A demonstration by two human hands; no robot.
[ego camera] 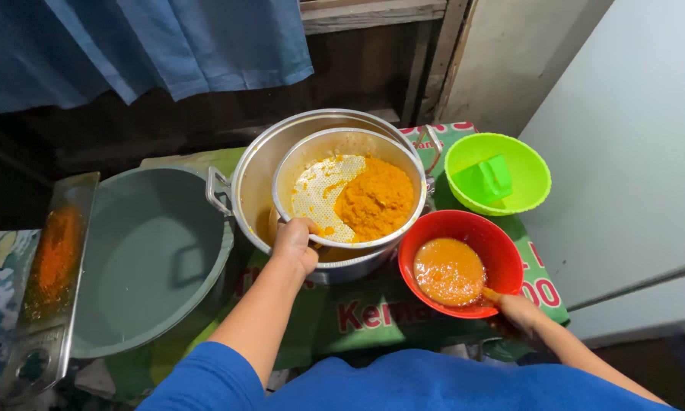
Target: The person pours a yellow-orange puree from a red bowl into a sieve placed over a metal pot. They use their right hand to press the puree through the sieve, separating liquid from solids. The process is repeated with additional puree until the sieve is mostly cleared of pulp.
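Taking the large metal pot (255,179) as landmark: far to its left a steel grater (49,274) smeared orange is noted, then a grey basin (148,255) just beside it. Seated inside the pot, a metal strainer (348,194) of orange pulp is gripped at its near rim by the left hand (297,242), fingers closed. To the pot's right, a red bowl (502,247) of orange puree is held at its near edge by the right hand (514,310), fingers curled; beyond, a green bowl (529,164) is seen.

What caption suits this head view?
Left hand grips a metal strainer of orange pulp over a pot; right hand holds a red bowl.
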